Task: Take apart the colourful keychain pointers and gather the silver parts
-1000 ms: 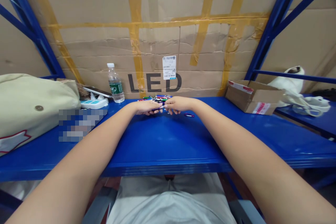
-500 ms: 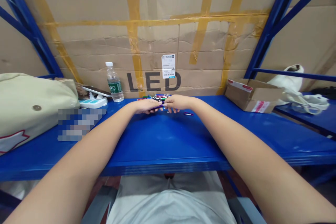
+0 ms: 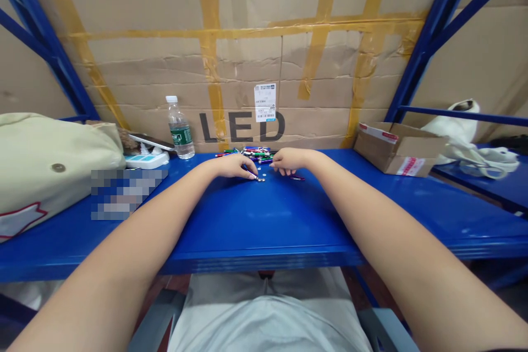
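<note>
My left hand (image 3: 236, 166) rests low over the blue table, its thumb and fingertips closed on a slim pen-like piece with a silvery end, mostly hidden by the fingers. Touching or right beside that end are small silvery discs (image 3: 262, 180). Two more pale discs lie a little farther back between the hands. My right hand (image 3: 287, 159) hovers to the right with its fingers curled together; what they hold, if anything, is hidden. Beneath its fingertips lies a purple pen-like piece (image 3: 297, 178). Behind both hands is a pile of shiny coloured pen-like tubes (image 3: 253, 152).
A water bottle (image 3: 180, 135), a white power strip (image 3: 147, 160) and a cream bag (image 3: 53, 170) stand on the left of the blue table (image 3: 264, 231). An open cardboard box (image 3: 391, 148) is at right. A taped cardboard sheet (image 3: 157, 74) forms the back wall.
My hands were together on a purple pen-like piece and are now apart. The left has tipped down to the table; the right has shifted right. Silvery discs and more of the pile now show.
</note>
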`<act>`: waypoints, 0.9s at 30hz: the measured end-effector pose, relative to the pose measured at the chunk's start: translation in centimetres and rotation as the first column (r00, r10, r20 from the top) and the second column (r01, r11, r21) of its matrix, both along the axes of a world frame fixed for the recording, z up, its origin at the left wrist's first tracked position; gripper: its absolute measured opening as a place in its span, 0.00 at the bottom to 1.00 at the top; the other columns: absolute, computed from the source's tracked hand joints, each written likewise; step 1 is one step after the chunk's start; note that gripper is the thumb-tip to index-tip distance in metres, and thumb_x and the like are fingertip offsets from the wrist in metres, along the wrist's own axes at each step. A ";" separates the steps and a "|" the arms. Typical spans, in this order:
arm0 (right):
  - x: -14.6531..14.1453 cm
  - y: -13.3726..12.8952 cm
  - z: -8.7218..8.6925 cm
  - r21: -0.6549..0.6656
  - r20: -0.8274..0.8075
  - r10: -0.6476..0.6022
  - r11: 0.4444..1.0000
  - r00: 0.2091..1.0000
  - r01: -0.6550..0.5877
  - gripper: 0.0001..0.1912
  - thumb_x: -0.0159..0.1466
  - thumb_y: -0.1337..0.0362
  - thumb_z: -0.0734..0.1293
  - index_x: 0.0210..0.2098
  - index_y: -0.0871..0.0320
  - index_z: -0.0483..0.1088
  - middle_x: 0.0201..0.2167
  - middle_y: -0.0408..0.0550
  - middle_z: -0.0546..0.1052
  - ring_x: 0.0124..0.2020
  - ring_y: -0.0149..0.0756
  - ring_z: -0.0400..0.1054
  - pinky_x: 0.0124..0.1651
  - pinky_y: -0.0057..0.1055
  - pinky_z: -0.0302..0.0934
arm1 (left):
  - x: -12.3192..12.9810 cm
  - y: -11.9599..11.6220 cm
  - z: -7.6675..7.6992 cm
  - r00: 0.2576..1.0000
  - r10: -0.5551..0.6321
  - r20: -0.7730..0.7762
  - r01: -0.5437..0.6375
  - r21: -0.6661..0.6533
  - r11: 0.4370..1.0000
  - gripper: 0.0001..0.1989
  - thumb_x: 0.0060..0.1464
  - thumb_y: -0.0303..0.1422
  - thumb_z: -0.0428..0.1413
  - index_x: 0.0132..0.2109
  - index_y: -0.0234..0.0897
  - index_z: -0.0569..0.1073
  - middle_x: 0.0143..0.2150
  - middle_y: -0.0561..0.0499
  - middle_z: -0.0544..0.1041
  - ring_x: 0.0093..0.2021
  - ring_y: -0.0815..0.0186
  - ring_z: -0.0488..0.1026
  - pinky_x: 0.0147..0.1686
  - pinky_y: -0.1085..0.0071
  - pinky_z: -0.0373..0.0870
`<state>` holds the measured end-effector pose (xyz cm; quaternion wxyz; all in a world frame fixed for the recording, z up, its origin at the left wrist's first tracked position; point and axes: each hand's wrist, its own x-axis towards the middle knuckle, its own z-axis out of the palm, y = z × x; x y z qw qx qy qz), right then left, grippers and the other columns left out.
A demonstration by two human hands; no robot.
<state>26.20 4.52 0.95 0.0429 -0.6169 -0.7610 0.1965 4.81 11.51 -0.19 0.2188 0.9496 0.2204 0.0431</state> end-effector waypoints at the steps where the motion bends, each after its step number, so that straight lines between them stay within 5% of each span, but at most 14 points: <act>1: -0.1 -0.1 0.1 0.010 0.004 0.006 1.000 1.000 -0.006 0.14 0.65 0.61 0.60 0.25 0.59 0.67 0.24 0.47 0.75 0.20 0.28 0.65 0.25 0.27 0.58 | -0.1 0.1 0.1 1.000 0.002 -0.003 -0.002 0.007 1.000 0.12 0.48 0.37 0.59 0.41 0.40 0.78 0.43 0.51 0.79 0.43 0.64 0.73 0.44 0.73 0.63; 9: -2.5 -0.1 -0.6 0.239 0.119 0.122 0.960 0.985 -0.147 0.12 0.62 0.63 0.64 0.23 0.59 0.68 0.23 0.48 0.73 0.21 0.31 0.63 0.27 0.29 0.53 | -2.9 2.3 0.9 0.985 0.115 -0.132 -0.119 -0.023 0.993 0.14 0.44 0.37 0.61 0.40 0.40 0.78 0.40 0.51 0.79 0.38 0.65 0.73 0.37 0.74 0.64; 17: -6.7 -1.8 -0.8 0.358 0.475 0.075 0.894 0.877 -0.270 0.17 0.67 0.60 0.55 0.42 0.60 0.73 0.38 0.55 0.77 0.35 0.40 0.71 0.34 0.32 0.58 | -4.6 3.1 1.3 0.923 0.284 -0.259 -0.219 0.252 0.943 0.16 0.49 0.37 0.56 0.45 0.37 0.76 0.41 0.49 0.79 0.35 0.65 0.73 0.34 0.74 0.62; 23: -8.3 -1.7 -2.0 0.448 0.572 0.113 0.787 0.812 -0.425 0.14 0.66 0.65 0.57 0.43 0.59 0.72 0.39 0.55 0.77 0.39 0.43 0.72 0.36 0.33 0.61 | -4.1 2.7 1.3 0.897 0.377 -0.231 -0.258 0.419 0.871 0.17 0.48 0.37 0.57 0.45 0.36 0.77 0.41 0.46 0.79 0.38 0.61 0.73 0.33 0.73 0.61; 27: -9.1 -2.3 -2.1 0.461 0.562 0.134 0.769 0.816 -0.444 0.13 0.66 0.61 0.58 0.42 0.59 0.72 0.37 0.55 0.78 0.37 0.43 0.72 0.35 0.32 0.61 | -4.0 3.2 0.7 0.902 0.405 -0.150 -0.290 0.485 0.825 0.12 0.49 0.35 0.56 0.40 0.36 0.78 0.39 0.47 0.79 0.39 0.61 0.73 0.34 0.73 0.62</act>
